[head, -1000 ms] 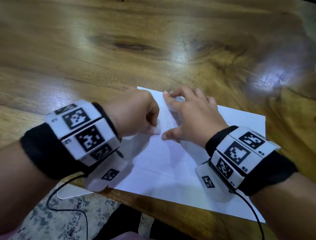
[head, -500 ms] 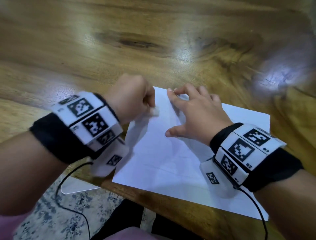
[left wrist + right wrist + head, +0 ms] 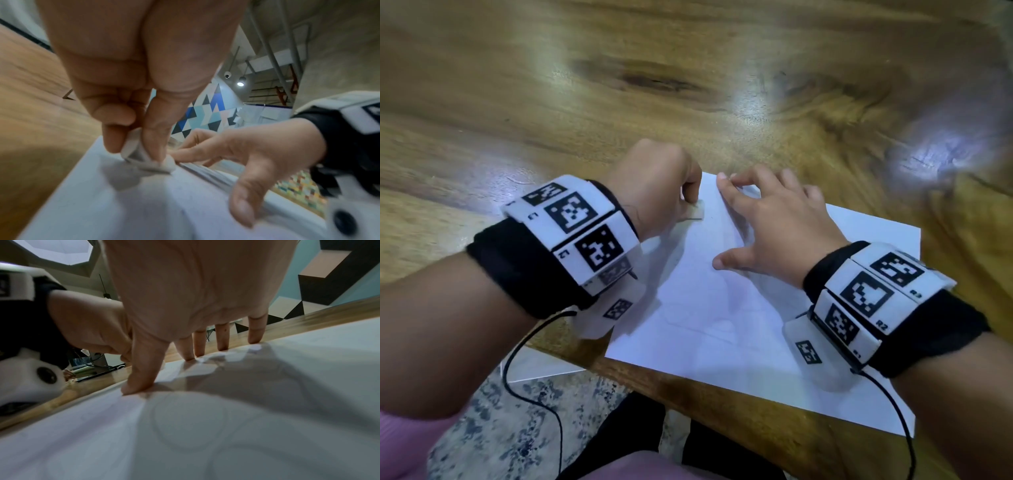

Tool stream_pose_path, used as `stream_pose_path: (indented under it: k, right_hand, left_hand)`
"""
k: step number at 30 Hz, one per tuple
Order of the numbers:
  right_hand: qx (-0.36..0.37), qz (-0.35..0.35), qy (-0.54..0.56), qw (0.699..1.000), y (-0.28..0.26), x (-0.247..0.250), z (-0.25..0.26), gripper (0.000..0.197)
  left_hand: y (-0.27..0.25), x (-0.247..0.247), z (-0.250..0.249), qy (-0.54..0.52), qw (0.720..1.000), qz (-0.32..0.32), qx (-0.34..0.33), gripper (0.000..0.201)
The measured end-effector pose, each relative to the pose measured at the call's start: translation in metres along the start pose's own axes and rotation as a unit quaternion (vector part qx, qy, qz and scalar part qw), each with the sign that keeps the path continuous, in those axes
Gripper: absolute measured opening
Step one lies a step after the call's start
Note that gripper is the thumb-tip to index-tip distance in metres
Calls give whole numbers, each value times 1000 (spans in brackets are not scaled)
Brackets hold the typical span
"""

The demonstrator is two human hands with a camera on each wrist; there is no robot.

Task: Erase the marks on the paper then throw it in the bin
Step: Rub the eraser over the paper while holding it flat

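- the paper (image 3: 722, 308) lies flat at the near edge of the wooden worktop (image 3: 551, 102).
- left hand (image 3: 657, 188) pinches a white eraser (image 3: 693, 214) against the sheet.
- right hand (image 3: 774, 222), fingers spread, presses the paper down.

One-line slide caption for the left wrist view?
Left hand pinches eraser against paper; right hand holds sheet down.

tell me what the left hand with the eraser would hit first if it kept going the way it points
Likely the right hand: the left hand, pinching the small white eraser, points across the white paper sheet toward its index finger; depth is unclear.
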State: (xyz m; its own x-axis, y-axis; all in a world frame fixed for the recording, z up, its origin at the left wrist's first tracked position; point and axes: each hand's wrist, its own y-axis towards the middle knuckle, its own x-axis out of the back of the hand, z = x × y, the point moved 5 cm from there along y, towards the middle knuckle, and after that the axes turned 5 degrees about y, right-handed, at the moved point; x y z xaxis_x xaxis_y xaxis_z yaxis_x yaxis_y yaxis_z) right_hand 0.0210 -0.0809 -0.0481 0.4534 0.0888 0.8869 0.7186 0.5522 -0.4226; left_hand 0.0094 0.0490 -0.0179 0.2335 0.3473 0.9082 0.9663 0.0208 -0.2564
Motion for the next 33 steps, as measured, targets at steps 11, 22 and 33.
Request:
stream_pose_path:
  k: [11,22,33]
  right_hand:
    - [12,16,-41,999,-4,-1,0,100]
    - [12,17,-32,999,-4,-2,1,100]
    - [12,14,-22,1000,-3,-3,0,101]
  left_hand:
    - [-7,0,9,8,1000,27,-14,16]
    - [-23,1,28,-45,998,-36,12,14]
    - [-24,-2,22,0,999,21,-27,10]
